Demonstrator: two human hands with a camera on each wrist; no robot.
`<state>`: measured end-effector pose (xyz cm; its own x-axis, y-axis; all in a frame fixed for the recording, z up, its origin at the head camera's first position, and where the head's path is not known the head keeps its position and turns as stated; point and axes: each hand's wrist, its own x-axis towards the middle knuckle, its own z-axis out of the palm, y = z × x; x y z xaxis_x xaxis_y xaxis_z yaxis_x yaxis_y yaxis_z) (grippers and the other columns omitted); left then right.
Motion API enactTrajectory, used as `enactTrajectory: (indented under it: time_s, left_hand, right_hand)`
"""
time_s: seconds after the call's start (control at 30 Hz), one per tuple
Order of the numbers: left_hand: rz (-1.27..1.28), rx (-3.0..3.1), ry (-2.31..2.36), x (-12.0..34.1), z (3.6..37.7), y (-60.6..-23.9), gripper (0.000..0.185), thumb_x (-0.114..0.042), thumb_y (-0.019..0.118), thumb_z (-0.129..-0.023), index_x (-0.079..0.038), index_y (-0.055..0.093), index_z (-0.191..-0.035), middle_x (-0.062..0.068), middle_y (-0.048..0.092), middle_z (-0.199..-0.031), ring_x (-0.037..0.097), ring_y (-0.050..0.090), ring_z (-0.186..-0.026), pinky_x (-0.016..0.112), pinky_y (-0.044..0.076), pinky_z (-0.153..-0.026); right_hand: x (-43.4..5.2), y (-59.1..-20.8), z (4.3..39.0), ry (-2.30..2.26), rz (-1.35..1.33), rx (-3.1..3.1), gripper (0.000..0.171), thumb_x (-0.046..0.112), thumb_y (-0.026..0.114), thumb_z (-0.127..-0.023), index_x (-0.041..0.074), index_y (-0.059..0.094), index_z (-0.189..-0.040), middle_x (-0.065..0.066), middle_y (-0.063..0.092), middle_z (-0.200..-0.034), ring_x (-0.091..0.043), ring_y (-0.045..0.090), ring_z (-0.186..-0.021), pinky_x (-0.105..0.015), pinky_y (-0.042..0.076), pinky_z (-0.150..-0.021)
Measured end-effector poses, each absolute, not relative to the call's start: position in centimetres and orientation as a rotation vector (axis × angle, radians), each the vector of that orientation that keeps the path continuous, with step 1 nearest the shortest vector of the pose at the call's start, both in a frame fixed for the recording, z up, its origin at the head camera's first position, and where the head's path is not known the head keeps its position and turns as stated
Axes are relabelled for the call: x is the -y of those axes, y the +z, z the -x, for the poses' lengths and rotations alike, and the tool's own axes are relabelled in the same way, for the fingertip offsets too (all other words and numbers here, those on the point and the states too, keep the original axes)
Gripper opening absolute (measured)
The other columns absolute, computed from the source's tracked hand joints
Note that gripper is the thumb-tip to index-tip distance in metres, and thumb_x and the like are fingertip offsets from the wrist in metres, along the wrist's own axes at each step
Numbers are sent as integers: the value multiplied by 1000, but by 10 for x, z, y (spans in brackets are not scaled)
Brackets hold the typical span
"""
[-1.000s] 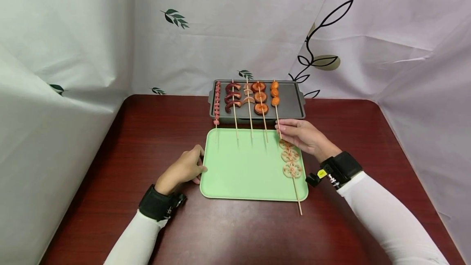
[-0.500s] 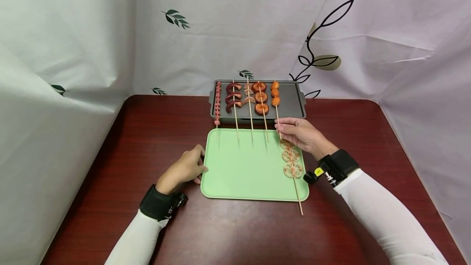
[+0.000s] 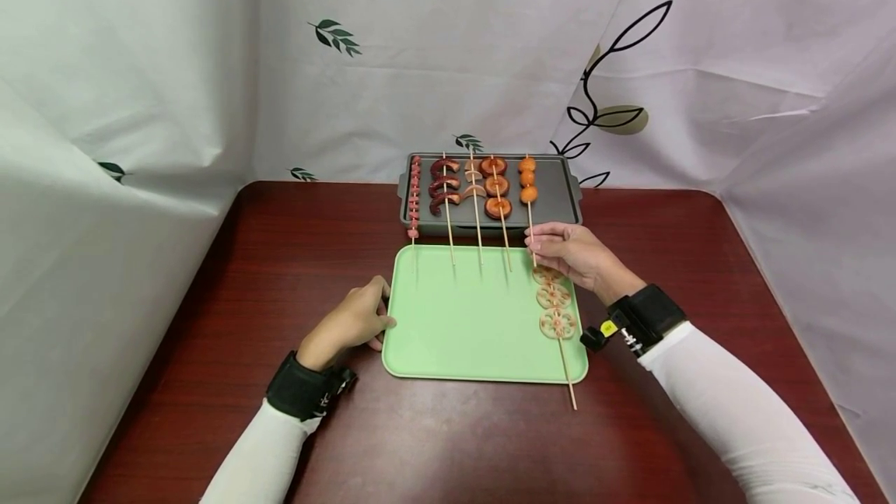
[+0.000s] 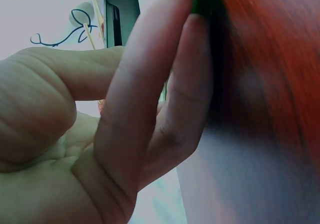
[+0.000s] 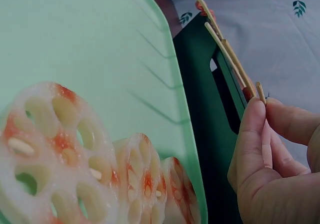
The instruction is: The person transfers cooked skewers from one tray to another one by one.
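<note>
A dark red wood-grain table (image 3: 280,271) with rounded corners stands inside walls of thin, creased white sheeting (image 3: 140,61) printed with small leaf sprigs. Nearest the person lies a smooth, pale green plastic tray (image 3: 462,317), rectangular with soft corners and a low raised lip. The left hand (image 3: 350,321) rests at the tray's left edge, fingers loosely curled, fingertips (image 4: 192,29) touching the rim; it holds nothing. Along the tray's right side lies a thin bamboo skewer threaded with three round, holed lotus root slices (image 3: 553,298), pale with reddish flecks, its bare end jutting over the near rim onto the table. Just beyond the slices, the right hand (image 3: 581,255) pinches the bare lower end of another bamboo stick between thumb and fingers (image 5: 255,134): the skewer of three glossy orange balls (image 3: 528,177), whose food end lies on the dark grey metal griddle pan (image 3: 556,193) behind the tray. That flat rectangular pan, with side handles, carries four more skewers (image 3: 462,185) to the left: small pink pieces, dark red curved pieces, pale slices and orange-brown rings, their sticks reaching out over the green tray's far rim.
</note>
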<state>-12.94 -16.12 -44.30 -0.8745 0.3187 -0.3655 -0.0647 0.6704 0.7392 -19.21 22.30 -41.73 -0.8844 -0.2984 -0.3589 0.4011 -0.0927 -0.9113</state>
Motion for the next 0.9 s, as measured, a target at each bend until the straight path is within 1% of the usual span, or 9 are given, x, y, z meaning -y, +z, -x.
enactTrajectory:
  time_s: [0.2,0.4,0.53,0.73,0.9]
  left_hand:
    - [-203,-2417,1100,161,129,-442,35,5,68,-96,5,48,-124,18,57,-93,19,67,-56,32,62,-49]
    - [-196,-2414,1115,160,128,-442,34,7,68,-95,5,48,-122,18,57,-91,20,67,-56,32,62,-49]
    - [-189,-2411,1114,160,128,-442,34,7,68,-95,5,48,-122,18,57,-92,21,68,-57,32,62,-50]
    - [-192,-2417,1101,160,128,-441,35,6,68,-95,5,47,-123,19,57,-92,20,67,-57,32,62,-50]
    - [-190,-2417,1089,160,129,-441,35,5,68,-96,5,47,-124,18,57,-93,20,67,-57,32,62,-50]
  right_hand:
    - [-224,-417,189,-1974,-92,-1790,39,-1,62,-101,-8,49,-138,1,74,-104,-8,74,-92,-18,63,-81]
    - [-224,-415,186,-1942,-57,-1834,38,-2,64,-100,-10,51,-135,3,75,-98,-8,74,-89,-21,64,-80]
    - [-224,-413,181,-1892,-34,-1873,35,-2,64,-100,-9,52,-133,3,74,-99,-9,74,-91,-23,65,-81]
    - [-223,-405,171,-1809,-23,-1916,38,-3,64,-100,-11,49,-134,-1,72,-103,-12,73,-94,-28,65,-85]
    - [-221,-401,162,-1735,9,-1957,36,-2,67,-98,-10,50,-129,-2,70,-100,-12,72,-90,-32,65,-86]
